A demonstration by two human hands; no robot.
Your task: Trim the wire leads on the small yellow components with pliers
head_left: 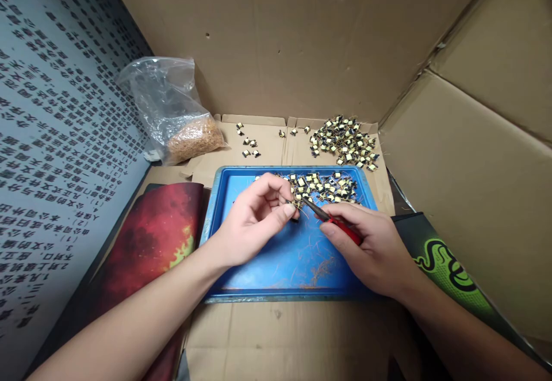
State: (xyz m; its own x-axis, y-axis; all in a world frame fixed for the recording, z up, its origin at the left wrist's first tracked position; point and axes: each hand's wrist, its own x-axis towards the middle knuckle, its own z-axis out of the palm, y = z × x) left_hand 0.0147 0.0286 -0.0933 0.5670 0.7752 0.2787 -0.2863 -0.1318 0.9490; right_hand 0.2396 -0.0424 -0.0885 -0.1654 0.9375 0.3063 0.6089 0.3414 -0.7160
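My left hand point(259, 214) pinches a small transformer point(295, 215) with a black base and thin copper wire leads, mostly hidden by the fingers. In my right hand point(366, 237) is a pair of red-handled pliers point(321, 211); their dark, narrow jaws point left at the wires of the held part. Both hands are over a blue tray point(267, 274). Inside the tray, behind the hands, lies a heap of similar yellow-and-black transformers point(321, 185). Loose copper wire clippings point(321, 269) are scattered on the tray floor, thickest at the front right.
Behind the tray, more transformers point(345, 139) are piled at the right, with several single ones point(249, 142) at the left. A clear plastic bag point(172, 111) with copper-coloured bits stands back left. Cardboard walls point(293, 42) and a printed sheet point(56, 122) enclose the space. Mats point(150, 237) flank the tray.
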